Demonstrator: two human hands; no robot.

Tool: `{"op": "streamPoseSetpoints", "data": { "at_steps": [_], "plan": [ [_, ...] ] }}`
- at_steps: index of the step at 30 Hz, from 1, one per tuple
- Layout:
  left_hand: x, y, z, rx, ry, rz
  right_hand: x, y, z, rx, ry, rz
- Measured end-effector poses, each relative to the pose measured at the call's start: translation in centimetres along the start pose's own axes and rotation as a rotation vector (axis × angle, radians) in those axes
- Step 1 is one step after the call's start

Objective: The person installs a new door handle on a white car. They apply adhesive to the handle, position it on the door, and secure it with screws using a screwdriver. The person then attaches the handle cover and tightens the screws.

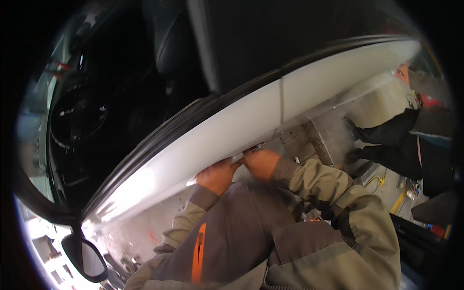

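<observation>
Working at the apparent door handle (237,157) on the white car door (208,137) seems the step; left hand (216,175) and right hand (261,164) crowd it, each grip's closure unclear. Next calls for steady control.

Single head view: left fisheye, worn high, facing down past wearer's lap (237,212) onto nearby car side (217,133).

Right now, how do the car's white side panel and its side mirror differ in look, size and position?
The white side panel is pale, with a bright glare; the side mirror has a dark housing around paler glass. The panel runs long across the view, while the mirror is small and rounded, at lower left. The left hand and right hand are at the panel; the mirror is away from both. Both belong to the same car.
</observation>
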State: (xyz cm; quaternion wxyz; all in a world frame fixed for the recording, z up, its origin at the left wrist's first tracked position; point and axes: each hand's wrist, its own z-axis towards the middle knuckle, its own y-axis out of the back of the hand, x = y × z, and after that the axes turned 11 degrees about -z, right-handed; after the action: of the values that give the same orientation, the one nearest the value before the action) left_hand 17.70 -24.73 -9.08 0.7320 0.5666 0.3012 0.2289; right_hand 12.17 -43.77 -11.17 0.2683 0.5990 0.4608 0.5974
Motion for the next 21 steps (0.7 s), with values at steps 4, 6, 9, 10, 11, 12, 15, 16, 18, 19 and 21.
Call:
{"op": "streamPoseSetpoints", "data": {
  "at_steps": [4, 6, 9, 10, 11, 12, 15, 16, 18, 19, 21],
  "plan": [
    [0.1, 0.6, 0.3, 0.197, 0.062, -0.165, -0.4, 0.7, -0.3, -0.09, 0.02, 0.036],
    [0.0, 0.9, 0.5, 0.186, 0.04, -0.184, -0.1, 0.5, -1.1, -0.181, 0.009, 0.074],
    [-0.3, 1.4, 0.5, 0.165, 0.015, -0.255, 0.9, -0.8, -2.5, -0.283, -0.118, 0.203],
    [-0.3, 1.6, 0.5, 0.175, 0.006, -0.271, 1.4, -1.6, -3.3, -0.339, -0.176, 0.277],
    [-0.2, 1.8, 0.5, 0.221, 0.032, -0.288, 1.7, -2.3, -3.9, -0.399, -0.235, 0.351],
    [-0.1, 2.0, 0.5, 0.292, 0.056, -0.319, 2.0, -3.1, -4.6, -0.347, -0.309, 0.397],
    [0.7, 2.1, 0.9, 0.425, 0.089, -0.415, 2.7, -5.8, -6.3, -0.52, -0.375, 0.451],
    [0.9, 2.0, 1.0, 0.438, 0.092, -0.436, 2.9, -6.8, -6.8, -0.561, -0.41, 0.444],
    [1.4, 1.9, 1.2, 0.423, 0.004, -0.431, 3.7, -8.9, -8.2, -0.642, -0.509, 0.582],
    [1.6, 1.8, 1.2, 0.447, 0.008, -0.424, 4.2, -10.1, -8.9, -0.692, -0.536, 0.651],
    [1.9, 2.3, 1.1, 0.497, 0.021, -0.495, 5.0, -12.4, -10.3, -0.654, -0.573, 0.721]
  ]
}}
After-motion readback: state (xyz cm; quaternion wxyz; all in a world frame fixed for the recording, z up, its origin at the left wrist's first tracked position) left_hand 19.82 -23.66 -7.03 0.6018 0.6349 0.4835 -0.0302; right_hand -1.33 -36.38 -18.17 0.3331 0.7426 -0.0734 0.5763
